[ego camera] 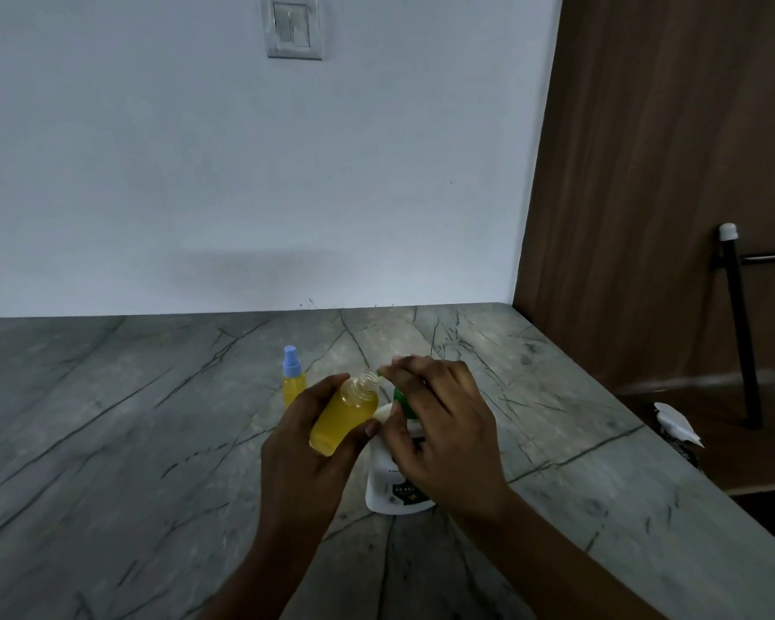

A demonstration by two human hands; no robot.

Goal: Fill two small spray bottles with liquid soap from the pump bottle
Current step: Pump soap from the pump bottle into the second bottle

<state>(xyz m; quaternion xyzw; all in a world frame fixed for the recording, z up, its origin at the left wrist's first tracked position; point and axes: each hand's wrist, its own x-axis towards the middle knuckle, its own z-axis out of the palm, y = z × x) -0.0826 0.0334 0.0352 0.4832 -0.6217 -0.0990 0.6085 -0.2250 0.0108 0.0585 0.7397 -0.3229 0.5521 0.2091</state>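
This looks like a room in a home. A grey veined stone counter (153, 418) meets a plain white wall (198, 172) with a double light switch (291, 26). Brown wooden panelling (667, 172) stands beyond the counter's right edge, and a soap pump bottle (385, 490) stands on the counter.

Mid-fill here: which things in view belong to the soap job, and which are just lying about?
Job: uncapped small clear bottle of yellow liquid, held tilted in the left hand; white pump bottle with green pump under the right hand; blue-capped small yellow bottle standing behind.
Lying about: white wall switch; black rod with white cap; white crumpled thing at right.
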